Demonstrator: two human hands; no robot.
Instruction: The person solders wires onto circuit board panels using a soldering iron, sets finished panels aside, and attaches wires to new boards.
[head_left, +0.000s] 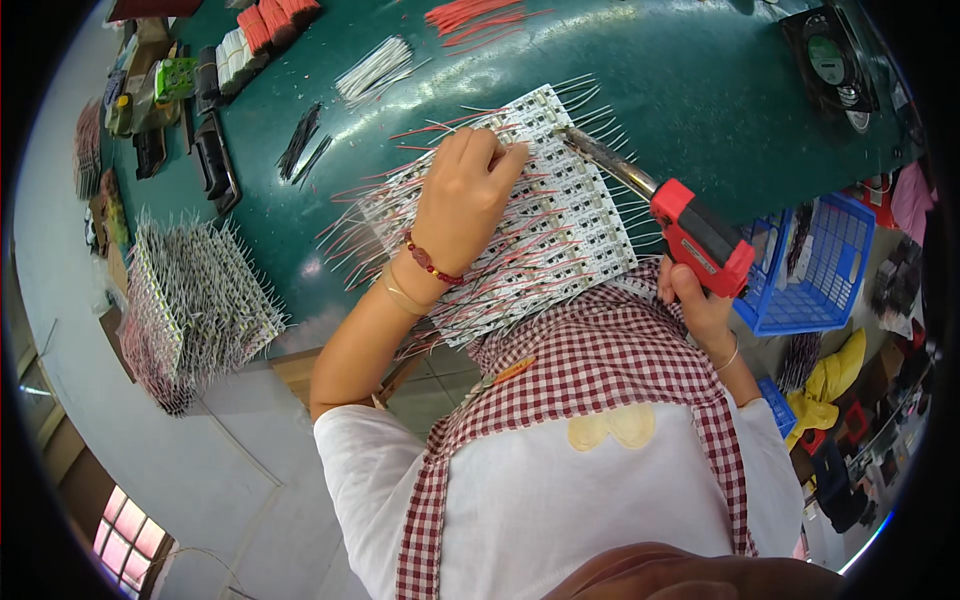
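Observation:
A white panel of small circuit boards (590, 225) lies at the table's front edge, partly on my checked apron. Red wires (350, 215) stick out along its left side, and pale and dark wires line its right side. My left hand (468, 180) rests over the panel's upper part with its fingers closed; what they pinch is hidden beneath them. In my right hand (697, 305) is a red and black soldering gun (705, 240), held at the panel's right. Its metal tip reaches the panel's upper right, close to my left fingers; contact cannot be made out.
Stacked wired panels (190, 300) stand at the left edge of the green table (690, 70). Bundles of white wires (375, 72), black wires (300, 145) and red wires (475, 18) lie farther back. A dark round-faced device (828, 62) sits far right, above a blue crate (815, 270).

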